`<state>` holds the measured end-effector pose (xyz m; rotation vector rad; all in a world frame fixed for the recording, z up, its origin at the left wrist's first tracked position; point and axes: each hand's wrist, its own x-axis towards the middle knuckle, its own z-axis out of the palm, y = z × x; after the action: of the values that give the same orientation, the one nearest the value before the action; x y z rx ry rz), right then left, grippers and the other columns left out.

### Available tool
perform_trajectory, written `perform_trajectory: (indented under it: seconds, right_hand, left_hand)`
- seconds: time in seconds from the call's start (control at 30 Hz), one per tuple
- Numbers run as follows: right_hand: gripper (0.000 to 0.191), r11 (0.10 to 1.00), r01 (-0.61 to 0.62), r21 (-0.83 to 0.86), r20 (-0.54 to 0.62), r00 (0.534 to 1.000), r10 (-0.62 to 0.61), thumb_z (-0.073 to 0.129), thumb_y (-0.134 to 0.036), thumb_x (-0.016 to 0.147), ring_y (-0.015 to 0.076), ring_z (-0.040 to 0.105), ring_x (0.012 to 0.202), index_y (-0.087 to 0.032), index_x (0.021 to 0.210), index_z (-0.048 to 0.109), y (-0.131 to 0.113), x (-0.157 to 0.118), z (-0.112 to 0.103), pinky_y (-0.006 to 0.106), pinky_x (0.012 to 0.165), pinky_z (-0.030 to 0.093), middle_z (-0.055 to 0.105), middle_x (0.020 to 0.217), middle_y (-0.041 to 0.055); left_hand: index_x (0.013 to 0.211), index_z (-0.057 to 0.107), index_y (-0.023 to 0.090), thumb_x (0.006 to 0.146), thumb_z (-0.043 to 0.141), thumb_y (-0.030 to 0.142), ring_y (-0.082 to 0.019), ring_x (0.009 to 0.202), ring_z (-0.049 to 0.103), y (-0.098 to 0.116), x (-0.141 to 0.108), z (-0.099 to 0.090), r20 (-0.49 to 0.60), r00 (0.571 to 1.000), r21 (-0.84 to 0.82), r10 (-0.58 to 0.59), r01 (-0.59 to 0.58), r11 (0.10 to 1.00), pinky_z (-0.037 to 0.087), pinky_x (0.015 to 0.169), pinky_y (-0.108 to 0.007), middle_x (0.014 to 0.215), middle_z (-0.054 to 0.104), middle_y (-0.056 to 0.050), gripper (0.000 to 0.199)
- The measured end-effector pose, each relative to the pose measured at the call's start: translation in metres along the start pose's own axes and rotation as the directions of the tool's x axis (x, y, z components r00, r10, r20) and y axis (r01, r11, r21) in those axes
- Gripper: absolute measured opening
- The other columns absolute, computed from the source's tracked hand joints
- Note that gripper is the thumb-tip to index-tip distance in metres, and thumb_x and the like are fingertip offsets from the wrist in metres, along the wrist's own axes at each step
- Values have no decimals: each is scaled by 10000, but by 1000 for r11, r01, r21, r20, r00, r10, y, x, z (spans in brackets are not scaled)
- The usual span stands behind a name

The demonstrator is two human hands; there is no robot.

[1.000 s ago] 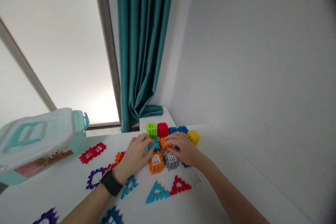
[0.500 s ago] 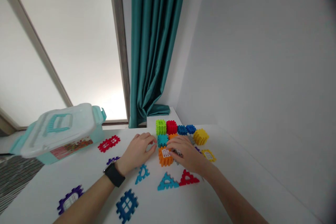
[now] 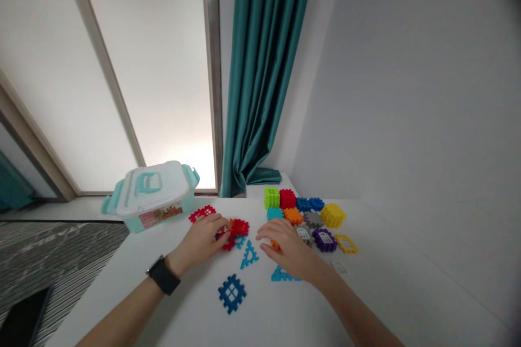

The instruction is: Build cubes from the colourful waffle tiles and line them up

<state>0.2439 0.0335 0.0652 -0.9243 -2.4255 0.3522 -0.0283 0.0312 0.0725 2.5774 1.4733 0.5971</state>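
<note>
My left hand (image 3: 198, 239) curls over a cluster of red interlocking plastic pieces (image 3: 232, 232), its fingertips on them. My right hand (image 3: 290, 249) rests spread on the white table, holding nothing, with an orange piece (image 3: 275, 246) at its fingertips and a teal triangular frame (image 3: 280, 275) partly under its heel. Beyond it stand a lime cube (image 3: 271, 198), a red cube (image 3: 287, 198), a yellow cube (image 3: 332, 215) and a purple block (image 3: 324, 239). A blue square piece (image 3: 232, 293) and a small teal triangle (image 3: 249, 255) lie between my hands.
A white table (image 3: 325, 303) meets a pale wall on the right. A lidded plastic storage box (image 3: 152, 195) stands at the far left, beside a flat red piece (image 3: 202, 213). Past the table's left edge lies a striped floor mat (image 3: 69, 249) with a dark flat object (image 3: 24, 320).
The view has swung left-to-right and backward, so the table shows more. My hands have left the central blocks, my left hand moving onto the red pieces and my right drawing back toward me.
</note>
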Motion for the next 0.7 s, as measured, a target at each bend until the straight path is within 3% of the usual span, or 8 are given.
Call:
perform_trajectory:
  seconds: [0.13, 0.3, 0.5, 0.7]
  right_hand:
    - [124, 1000, -11, -3, 27, 1000, 12, 601, -197, 940, 239, 610, 1066, -225, 1032, 680, -22, 7, 11, 407, 970, 432, 716, 1088, 57]
    - [130, 998, -54, 28, 61, 997, 52, 600, -176, 933, 242, 618, 1056, -225, 1025, 678, -42, 7, 33, 404, 957, 454, 714, 1092, 53]
    - [183, 995, -98, 33, 86, 992, 95, 607, -152, 917, 252, 595, 1147, -235, 1058, 689, -54, -7, 61, 416, 1024, 436, 686, 1188, 61]
    - [202, 996, -81, 42, 123, 989, 76, 599, -155, 923, 261, 546, 1220, -258, 1075, 683, -57, -20, 73, 435, 1053, 425, 649, 1264, 48]
  left_hand:
    - [946, 685, 220, 922, 565, 240, -238, 920, 650, -11, -20, -3, 12, 999, 12, -30, 30, 999, 482, 812, -341, 963, 700, -59, 124]
    - [966, 687, 231, 918, 576, 224, -263, 986, 644, -19, -38, 8, -12, 998, 68, -59, 59, 996, 475, 846, -384, 1015, 691, -67, 121]
    - [1129, 648, 239, 884, 612, 189, -272, 1094, 603, -20, -45, 25, -110, 992, 101, -59, 70, 992, 466, 916, -423, 1168, 647, -83, 252]
    - [1050, 655, 241, 888, 620, 179, -268, 1109, 586, -19, -48, 32, -110, 993, 85, -32, 41, 996, 462, 928, -425, 1165, 634, -74, 178]
